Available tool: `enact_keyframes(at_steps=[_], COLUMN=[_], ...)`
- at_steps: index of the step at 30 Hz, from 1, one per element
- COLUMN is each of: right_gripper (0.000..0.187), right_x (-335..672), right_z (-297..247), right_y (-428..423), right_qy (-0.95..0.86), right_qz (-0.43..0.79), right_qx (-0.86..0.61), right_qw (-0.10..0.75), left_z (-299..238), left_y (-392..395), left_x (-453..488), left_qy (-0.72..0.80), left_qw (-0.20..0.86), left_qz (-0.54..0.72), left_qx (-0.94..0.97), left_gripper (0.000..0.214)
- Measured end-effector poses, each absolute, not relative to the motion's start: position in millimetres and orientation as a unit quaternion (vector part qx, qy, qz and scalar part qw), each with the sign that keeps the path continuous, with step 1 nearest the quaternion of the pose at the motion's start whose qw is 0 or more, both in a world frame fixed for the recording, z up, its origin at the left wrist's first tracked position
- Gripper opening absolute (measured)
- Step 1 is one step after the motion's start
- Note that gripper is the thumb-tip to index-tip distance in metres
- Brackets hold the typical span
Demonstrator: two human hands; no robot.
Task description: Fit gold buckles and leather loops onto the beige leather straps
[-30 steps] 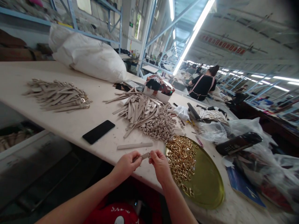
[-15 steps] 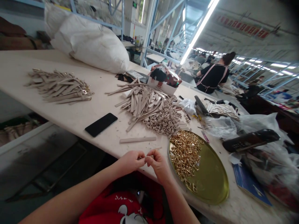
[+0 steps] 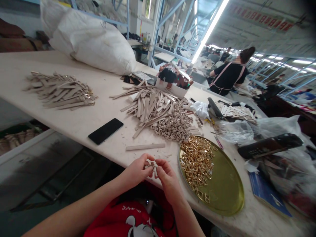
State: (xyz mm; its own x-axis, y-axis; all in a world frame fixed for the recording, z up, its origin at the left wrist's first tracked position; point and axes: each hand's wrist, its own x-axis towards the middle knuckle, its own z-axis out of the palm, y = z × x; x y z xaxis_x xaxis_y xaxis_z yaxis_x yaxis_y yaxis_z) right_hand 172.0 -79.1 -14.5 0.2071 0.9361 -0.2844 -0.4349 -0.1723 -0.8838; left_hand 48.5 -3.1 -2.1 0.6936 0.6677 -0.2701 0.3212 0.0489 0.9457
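Observation:
At the table's front edge, my left hand [image 3: 138, 168] and my right hand [image 3: 169, 179] meet fingertip to fingertip. Both are closed on a small beige strap piece [image 3: 155, 170], partly hidden by the fingers; whether metal is attached to it I cannot tell. Just beyond lies a single flat beige strap [image 3: 145, 147]. Behind that is a heap of small beige loops [image 3: 174, 126], touching a pile of loose straps [image 3: 148, 107]. Right of my hands, gold-coloured metal buckles [image 3: 196, 159] cover the left part of a round gold tray [image 3: 228, 184].
A black phone [image 3: 105, 131] lies to the left, before a pile of buckled straps [image 3: 61, 90]. A large white sack [image 3: 91, 41] rests at the back. On the right are a dark handset-like object [image 3: 270, 146], plastic bags and a blue booklet [image 3: 269, 194]. A person [image 3: 228, 75] works further off.
My hands have turned and opened slightly at the fingertips, so the beige piece between them now shows more. The view has shifted a little; the table things stay in place.

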Motion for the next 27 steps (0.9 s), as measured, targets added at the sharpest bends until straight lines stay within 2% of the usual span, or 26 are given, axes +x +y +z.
enact_keyframes(at_steps=[4,7,9,11,14,18,24,27], right_gripper=[0.023,0.019,0.020,0.024,0.027,0.023,0.019,0.016], right_x=[171,170,169,169,169,167,169,172], right_z=[-15,-16,-15,-12,-6,-5,-10,-16], right_y=[-81,-84,-87,-89,-92,-95,-106,-111], right_qy=[-0.215,-0.193,-0.194,-0.202,-0.242,-0.301,-0.419,-0.442], right_qz=[0.666,0.686,0.689,0.669,0.577,0.448,0.453,0.427], right_qx=[-0.473,-0.439,-0.418,-0.427,-0.514,-0.594,-0.614,-0.629], right_qw=[0.535,0.547,0.560,0.573,0.587,0.596,0.492,0.477], left_z=[-1,-1,0,2,7,13,18,14], left_y=[-5,-8,-10,-14,-18,-23,-29,-26], left_x=[44,40,36,31,24,21,29,28], left_qy=[0.411,0.434,0.421,0.391,0.346,0.332,0.327,0.330], left_qw=[0.551,0.505,0.519,0.560,0.612,0.617,0.622,0.633], left_qz=[0.122,0.109,0.094,0.092,0.100,0.102,0.085,0.067], left_qx=[0.716,0.738,0.738,0.724,0.704,0.706,0.707,0.697], left_gripper=[0.029,0.026,0.028,0.029,0.026,0.025,0.034,0.042])
